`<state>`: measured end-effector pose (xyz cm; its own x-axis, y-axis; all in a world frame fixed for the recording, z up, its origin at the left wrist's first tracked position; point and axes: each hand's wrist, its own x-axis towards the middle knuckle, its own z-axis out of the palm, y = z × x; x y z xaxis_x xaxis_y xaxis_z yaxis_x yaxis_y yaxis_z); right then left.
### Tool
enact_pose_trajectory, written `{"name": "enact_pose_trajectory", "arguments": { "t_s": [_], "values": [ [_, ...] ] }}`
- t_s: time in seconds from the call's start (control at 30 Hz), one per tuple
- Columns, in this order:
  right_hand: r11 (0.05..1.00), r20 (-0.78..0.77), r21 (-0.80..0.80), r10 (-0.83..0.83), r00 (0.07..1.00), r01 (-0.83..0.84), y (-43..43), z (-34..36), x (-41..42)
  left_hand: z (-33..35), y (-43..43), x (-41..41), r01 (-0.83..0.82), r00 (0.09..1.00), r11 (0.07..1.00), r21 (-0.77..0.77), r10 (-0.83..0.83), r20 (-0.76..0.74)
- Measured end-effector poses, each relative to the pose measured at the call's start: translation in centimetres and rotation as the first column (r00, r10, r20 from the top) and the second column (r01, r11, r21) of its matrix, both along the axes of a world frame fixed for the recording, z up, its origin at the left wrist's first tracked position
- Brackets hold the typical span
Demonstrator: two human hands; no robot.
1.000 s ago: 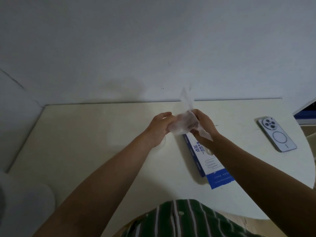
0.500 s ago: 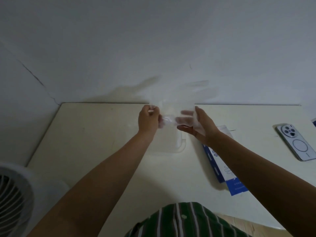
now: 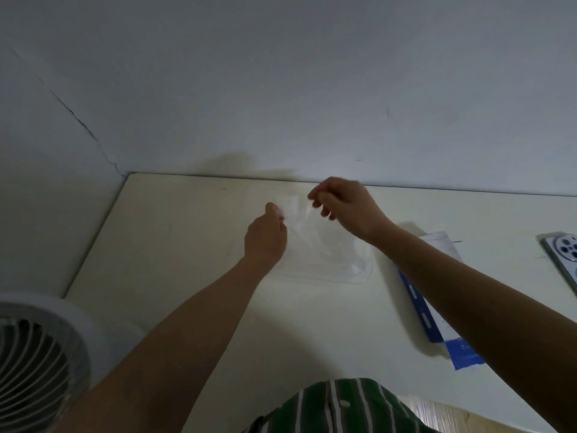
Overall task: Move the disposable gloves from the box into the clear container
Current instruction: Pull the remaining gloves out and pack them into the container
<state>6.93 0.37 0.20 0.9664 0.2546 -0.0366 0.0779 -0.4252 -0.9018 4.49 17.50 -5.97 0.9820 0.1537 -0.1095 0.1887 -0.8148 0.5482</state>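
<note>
We are looking down on a cream-white table (image 3: 175,245) filling the middle band of the frame, its far edge butting against a plain grey-white wall (image 3: 312,89) that is taking up the whole upper half. A thin dark line is running down the wall at the upper left to the table's far left corner. A round white fan (image 3: 40,354) is sitting at the lower left. At the right edge a phone (image 3: 562,257), camera side up, is lying on the table, and a blue and white glove box (image 3: 437,323) is lying flat between it and the centre, partly hidden by the right forearm. A clear container (image 3: 359,275) is resting on the table just left of the box. Above it in the frame, a thin translucent disposable glove (image 3: 298,214) is stretching between the two hands: the left hand (image 3: 265,237) is pinching one end with curled fingertips, the right hand (image 3: 346,210) is pinching the other. A green striped shirt (image 3: 343,404) is showing at the bottom centre
</note>
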Motion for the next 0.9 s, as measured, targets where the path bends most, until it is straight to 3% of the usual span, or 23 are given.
{"name": "enact_pose_trajectory", "arguments": {
  "t_s": [0.1, 0.17, 0.33, 0.4, 0.43, 0.53, 0.63, 0.7, 0.77, 0.83, 0.9],
  "values": [
    [0.896, -0.339, -0.36, 0.136, 0.931, -0.262, 1.4, -3.7, 0.2, 0.0, 0.0, -0.1, -0.005, 0.997, 0.999, 0.054, 0.009, -0.082],
    [0.824, -0.47, -0.437, 0.133, 0.873, -0.361, 1.9, -5.9, 0.0, 0.0, 0.1, -0.1, -0.003, 0.996, 0.997, 0.082, 0.01, -0.085],
    [0.8, -0.458, -0.445, 0.183, 0.87, -0.403, 2.6, -8.2, -0.7, 0.3, -1.1, -0.3, 0.112, 0.934, 0.971, 0.209, -0.175, 0.311],
    [0.793, -0.438, -0.45, 0.205, 0.876, -0.41, 2.7, -8.7, -0.5, 0.6, -1.8, -0.2, 0.231, 0.952, 0.962, 0.146, -0.254, 0.169],
    [0.8, -0.443, -0.436, 0.208, 0.872, -0.412, 2.7, -8.9, -0.4, 0.3, -2.0, 0.0, 0.267, 0.963, 0.957, 0.109, -0.271, 0.018],
    [0.877, -0.494, -0.337, 0.145, 0.857, -0.343, 2.3, -9.2, -0.2, -1.6, -1.6, 1.0, 0.246, 0.93, 0.967, 0.073, -0.214, -0.301],
    [0.927, -0.501, -0.33, -0.01, 0.865, -0.181, 1.7, -9.3, -0.1, -3.3, -0.6, 1.7, 0.225, 0.912, 0.97, 0.096, -0.175, -0.372],
    [0.895, -0.46, -0.429, -0.101, 0.882, -0.121, 1.4, -9.5, 0.2, -3.9, -0.3, 1.9, 0.227, 0.9, 0.97, 0.089, -0.173, -0.401],
    [0.827, -0.466, -0.53, -0.1, 0.879, -0.187, 1.4, -9.7, 0.3, -4.2, -0.3, 2.1, 0.25, 0.884, 0.965, 0.079, -0.194, -0.425],
    [0.802, -0.535, -0.534, -0.074, 0.841, -0.269, 1.7, -9.9, 0.2, -4.6, -0.3, 2.3, 0.263, 0.866, 0.962, 0.07, -0.203, -0.458],
    [0.764, -0.487, -0.574, -0.03, 0.873, -0.294, 1.9, -9.5, 0.2, -5.0, -0.4, 2.4, 0.259, 0.85, 0.964, 0.064, -0.196, -0.489]
  ]
}}
